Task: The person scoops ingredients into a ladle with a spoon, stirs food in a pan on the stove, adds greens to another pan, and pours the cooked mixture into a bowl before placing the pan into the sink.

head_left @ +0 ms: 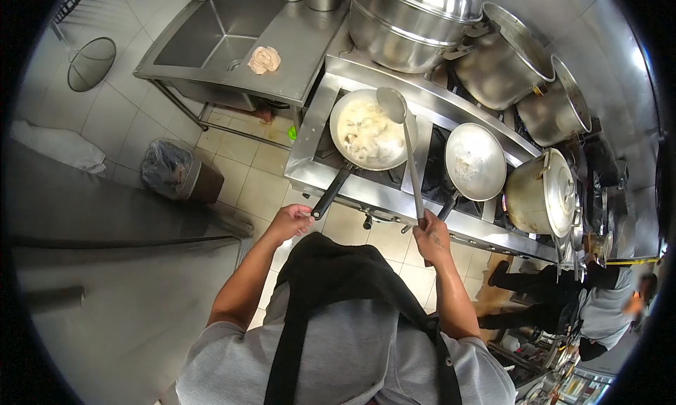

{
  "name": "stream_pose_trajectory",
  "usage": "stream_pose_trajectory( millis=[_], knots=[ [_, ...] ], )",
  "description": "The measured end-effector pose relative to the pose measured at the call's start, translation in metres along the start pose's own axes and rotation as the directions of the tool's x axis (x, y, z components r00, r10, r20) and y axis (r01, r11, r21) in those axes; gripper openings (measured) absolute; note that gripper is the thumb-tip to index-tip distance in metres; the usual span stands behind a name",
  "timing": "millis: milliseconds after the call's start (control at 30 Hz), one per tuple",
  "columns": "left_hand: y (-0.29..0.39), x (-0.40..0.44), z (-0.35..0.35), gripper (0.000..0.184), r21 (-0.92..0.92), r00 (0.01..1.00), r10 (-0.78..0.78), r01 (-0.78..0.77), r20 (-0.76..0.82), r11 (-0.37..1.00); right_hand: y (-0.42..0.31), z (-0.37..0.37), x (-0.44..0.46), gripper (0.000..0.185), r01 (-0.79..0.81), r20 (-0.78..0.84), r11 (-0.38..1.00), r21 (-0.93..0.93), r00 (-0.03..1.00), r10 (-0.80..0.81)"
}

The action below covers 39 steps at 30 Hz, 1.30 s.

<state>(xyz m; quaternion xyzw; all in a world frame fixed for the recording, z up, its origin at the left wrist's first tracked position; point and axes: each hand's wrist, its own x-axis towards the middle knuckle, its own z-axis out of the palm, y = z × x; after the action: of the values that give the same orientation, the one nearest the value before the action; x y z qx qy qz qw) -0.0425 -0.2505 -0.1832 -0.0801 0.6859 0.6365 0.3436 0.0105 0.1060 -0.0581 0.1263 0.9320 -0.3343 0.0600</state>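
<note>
A frying pan (362, 159) with a black handle stands on the near-left burner, holding a pale, creamy sauce with lumps in it. My left hand (291, 223) is at the end of that handle, fingers closed in a pinch at its tip. In my right hand (432, 239) is the long grey handle of a ladle (392, 104). The ladle's round bowl hangs over the right rim of the pan, above the sauce. Part of its handle is hidden by my fingers.
Right of the pan sits a second, smaller pan (475, 161), then a lidded pot (541, 192). Large steel pots (503, 60) line the back. A steel sink (218, 35) with a crumpled cloth (264, 60) is left; a bin (204, 182) stands below. Another person (605, 306) is at far right.
</note>
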Motion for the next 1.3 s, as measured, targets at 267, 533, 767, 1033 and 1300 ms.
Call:
stream_pose_trajectory(
  millis=[267,533,767,1033,1300],
  knots=[
    [0.007,-0.001,0.004,0.038,0.037,1.000,0.012,-0.011,-0.016,0.999,0.018,0.018,0.003,0.015,-0.070,0.115,0.981,0.180,0.992,0.050],
    [0.008,0.000,0.004,0.037,0.034,1.000,0.016,-0.015,-0.013,0.999,-0.007,-0.009,-0.016,0.033,-0.542,0.542,0.240,0.805,0.837,0.072],
    [0.015,0.001,0.007,0.035,0.046,1.000,-0.001,0.002,-0.020,0.999,-0.009,-0.006,-0.024,0.027,-0.356,0.359,0.601,0.716,0.926,0.121],
    [0.011,0.003,0.003,0.029,0.033,1.000,-0.011,0.011,-0.015,0.999,0.011,0.001,-0.017,0.008,0.036,-0.016,0.993,0.115,0.999,-0.034],
    [0.019,-0.003,0.003,0.029,0.046,1.000,-0.004,0.005,-0.017,0.999,-0.003,-0.002,-0.022,0.027,-0.431,0.411,0.561,0.707,0.896,0.171]
  ],
)
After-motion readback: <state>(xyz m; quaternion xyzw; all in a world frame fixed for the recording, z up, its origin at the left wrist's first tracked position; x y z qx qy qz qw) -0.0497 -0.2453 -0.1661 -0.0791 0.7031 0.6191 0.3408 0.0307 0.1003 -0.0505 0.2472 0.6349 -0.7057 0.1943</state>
